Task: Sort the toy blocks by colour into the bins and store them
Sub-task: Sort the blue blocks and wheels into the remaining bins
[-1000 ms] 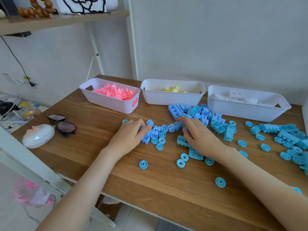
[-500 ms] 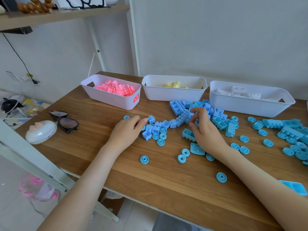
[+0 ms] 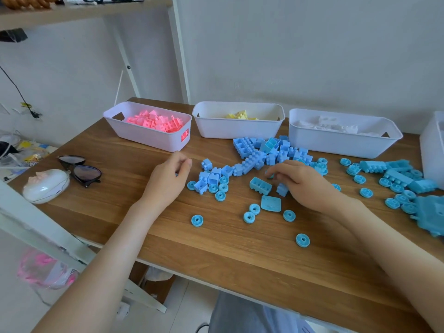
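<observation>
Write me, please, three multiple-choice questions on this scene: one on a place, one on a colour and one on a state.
1. Where do the sunglasses lie?
A. Under the table.
B. On the table beside the white case.
C. On the shelf.
2. What colour are the loose blocks on the table?
A. Yellow.
B. Pink.
C. Blue.
3. How does the bin of pink blocks stand?
A. Upright and open.
B. Tipped on its side.
C. Closed with a lid.
Answers: 1 B, they lie at the table's left end next to the case; 2 C, every loose piece on the wood is blue; 3 A, its blocks show over the open rim.
</observation>
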`<move>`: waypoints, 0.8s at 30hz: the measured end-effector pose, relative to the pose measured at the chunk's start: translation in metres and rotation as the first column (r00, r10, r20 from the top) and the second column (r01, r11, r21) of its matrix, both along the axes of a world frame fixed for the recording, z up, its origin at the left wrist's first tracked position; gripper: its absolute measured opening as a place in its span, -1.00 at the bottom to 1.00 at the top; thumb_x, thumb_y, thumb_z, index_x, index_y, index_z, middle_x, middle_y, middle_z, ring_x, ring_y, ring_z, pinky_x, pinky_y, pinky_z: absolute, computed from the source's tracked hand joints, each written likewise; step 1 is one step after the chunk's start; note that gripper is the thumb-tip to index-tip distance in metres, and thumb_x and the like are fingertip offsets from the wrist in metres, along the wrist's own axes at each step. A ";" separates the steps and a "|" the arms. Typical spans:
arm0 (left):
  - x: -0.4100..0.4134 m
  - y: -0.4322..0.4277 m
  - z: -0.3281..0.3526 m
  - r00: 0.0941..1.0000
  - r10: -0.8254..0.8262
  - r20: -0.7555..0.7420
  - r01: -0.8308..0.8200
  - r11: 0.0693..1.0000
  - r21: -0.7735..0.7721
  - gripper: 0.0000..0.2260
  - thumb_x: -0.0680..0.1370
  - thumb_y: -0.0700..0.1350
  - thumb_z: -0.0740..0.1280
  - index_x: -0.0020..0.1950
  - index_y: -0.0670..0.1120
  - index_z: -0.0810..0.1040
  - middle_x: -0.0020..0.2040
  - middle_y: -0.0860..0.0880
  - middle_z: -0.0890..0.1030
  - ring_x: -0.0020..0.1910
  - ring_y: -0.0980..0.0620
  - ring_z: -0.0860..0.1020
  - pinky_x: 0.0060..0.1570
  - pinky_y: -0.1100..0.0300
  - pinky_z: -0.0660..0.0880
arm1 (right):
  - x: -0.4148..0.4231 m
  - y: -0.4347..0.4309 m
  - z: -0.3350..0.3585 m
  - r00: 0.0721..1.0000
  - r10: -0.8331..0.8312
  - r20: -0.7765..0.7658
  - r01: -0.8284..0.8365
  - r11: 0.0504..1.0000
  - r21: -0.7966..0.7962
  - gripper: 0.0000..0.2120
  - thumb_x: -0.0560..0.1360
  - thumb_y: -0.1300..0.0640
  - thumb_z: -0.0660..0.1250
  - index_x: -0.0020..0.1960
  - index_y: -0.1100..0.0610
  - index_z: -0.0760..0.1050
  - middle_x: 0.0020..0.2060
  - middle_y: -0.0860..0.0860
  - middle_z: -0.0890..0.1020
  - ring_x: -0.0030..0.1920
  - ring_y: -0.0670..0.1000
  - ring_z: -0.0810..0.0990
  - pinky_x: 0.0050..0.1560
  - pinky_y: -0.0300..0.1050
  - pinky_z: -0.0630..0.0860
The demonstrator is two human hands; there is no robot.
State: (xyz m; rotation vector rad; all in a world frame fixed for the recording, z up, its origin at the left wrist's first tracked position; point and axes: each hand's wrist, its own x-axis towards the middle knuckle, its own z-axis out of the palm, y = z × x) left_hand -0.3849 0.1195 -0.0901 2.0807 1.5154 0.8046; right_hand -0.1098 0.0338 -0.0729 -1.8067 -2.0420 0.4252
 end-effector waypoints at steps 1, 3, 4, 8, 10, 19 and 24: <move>-0.001 -0.002 0.000 1.000 0.003 0.008 -0.003 1.000 -0.015 -0.88 0.63 -0.03 0.17 0.03 -0.04 0.44 -0.05 0.07 0.55 -0.03 0.17 0.48 -0.22 0.40 0.34 | 0.002 -0.003 0.001 1.000 -0.002 -0.006 0.002 1.000 -0.012 -0.73 0.62 0.19 0.08 0.19 0.00 0.47 0.03 -0.16 0.43 0.09 -0.16 0.39 0.08 -0.30 0.30; -0.002 -0.008 0.001 1.000 -0.006 -0.011 0.006 0.999 -0.048 -0.90 0.62 -0.04 0.19 0.01 -0.04 0.45 -0.11 0.10 0.53 -0.04 0.16 0.48 -0.24 0.40 0.33 | 0.006 -0.007 0.004 1.000 0.006 -0.004 -0.006 0.998 -0.060 -0.74 0.62 0.14 0.09 0.23 0.00 0.46 0.07 -0.16 0.45 0.08 -0.19 0.39 0.06 -0.36 0.30; -0.003 -0.010 0.002 1.000 -0.006 -0.021 0.005 0.998 -0.064 -0.91 0.62 -0.04 0.20 0.01 -0.03 0.44 -0.13 0.12 0.51 -0.05 0.16 0.48 -0.25 0.40 0.33 | 0.007 -0.008 0.005 1.000 0.017 0.014 -0.016 0.995 -0.093 -0.75 0.61 0.11 0.11 0.23 -0.01 0.45 0.08 -0.16 0.44 0.05 -0.20 0.40 -0.01 -0.41 0.31; -0.007 -0.023 0.005 0.997 0.060 -0.044 -0.063 0.995 -0.075 -0.91 0.61 -0.02 0.21 0.01 -0.03 0.43 -0.14 0.01 0.55 -0.15 0.11 0.51 -0.28 0.37 0.36 | 0.003 -0.014 0.006 0.983 0.092 0.162 -0.070 0.988 -0.137 -0.79 0.58 0.07 0.19 0.20 -0.07 0.43 0.05 -0.22 0.34 0.02 -0.19 0.42 -0.06 -0.40 0.33; -0.009 -0.030 0.006 0.994 0.071 -0.077 -0.077 0.995 -0.070 -0.90 0.61 -0.02 0.23 -0.01 -0.02 0.44 -0.18 -0.03 0.56 -0.21 0.09 0.50 -0.31 0.34 0.36 | 0.000 -0.015 0.005 0.974 0.089 0.208 -0.062 0.989 -0.136 -0.81 0.56 0.08 0.22 0.16 -0.09 0.43 0.05 -0.23 0.31 0.02 -0.19 0.39 -0.02 -0.33 0.35; -0.025 -0.037 -0.009 0.951 0.231 -0.204 -0.185 0.957 0.222 -0.82 0.62 -0.10 0.19 0.21 -0.08 0.37 -0.26 0.10 0.39 -0.31 0.16 0.40 -0.43 0.34 0.24 | -0.043 -0.003 0.038 0.998 0.039 0.045 -0.046 0.986 0.159 -0.71 0.49 -0.13 0.26 -0.09 0.11 0.45 -0.21 -0.06 0.46 -0.25 -0.10 0.43 -0.27 -0.31 0.34; -0.021 -0.026 -0.005 0.956 0.210 -0.207 -0.182 0.972 0.147 -0.72 0.60 -0.03 0.23 0.28 -0.06 0.34 -0.24 0.10 0.39 -0.27 0.15 0.41 -0.37 0.31 0.31 | -0.094 0.020 0.031 0.979 0.199 0.030 -0.200 0.980 0.003 -0.78 0.55 -0.10 0.19 -0.01 0.05 0.34 -0.28 -0.05 0.50 -0.28 -0.05 0.48 -0.24 -0.13 0.46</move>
